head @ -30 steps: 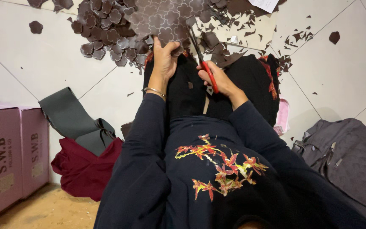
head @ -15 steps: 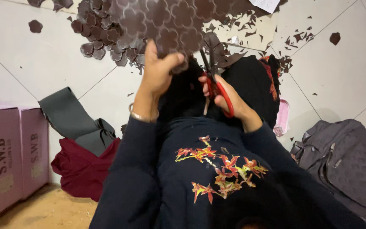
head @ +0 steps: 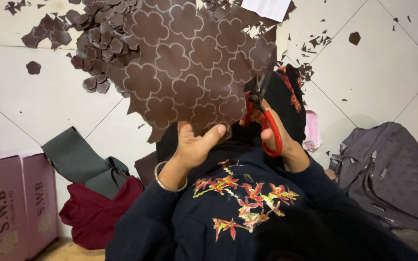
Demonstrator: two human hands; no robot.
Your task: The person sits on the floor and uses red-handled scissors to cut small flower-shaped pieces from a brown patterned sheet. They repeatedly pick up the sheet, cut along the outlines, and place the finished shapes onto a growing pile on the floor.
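Note:
My left hand point(head: 193, 145) pinches the lower edge of a large brown sheet point(head: 189, 63) marked with white flower outlines, holding it up in front of me. My right hand point(head: 274, 137) grips red-handled scissors point(head: 265, 116), whose dark blades meet the sheet's right edge. A thin bangle circles my left wrist. Both arms wear dark sleeves above a dark garment with red embroidered flowers point(head: 243, 198).
A heap of cut brown flower shapes point(head: 97, 38) and small scraps point(head: 315, 43) lie on the white tiled floor. Pink boxes point(head: 10, 203) stand at left beside grey point(head: 73, 159) and maroon cloth point(head: 93, 212). A grey bag point(head: 388, 174) sits at right.
The brown sheet has been lifted off the floor toward me by my left hand. My right hand has brought the scissors up to its right edge.

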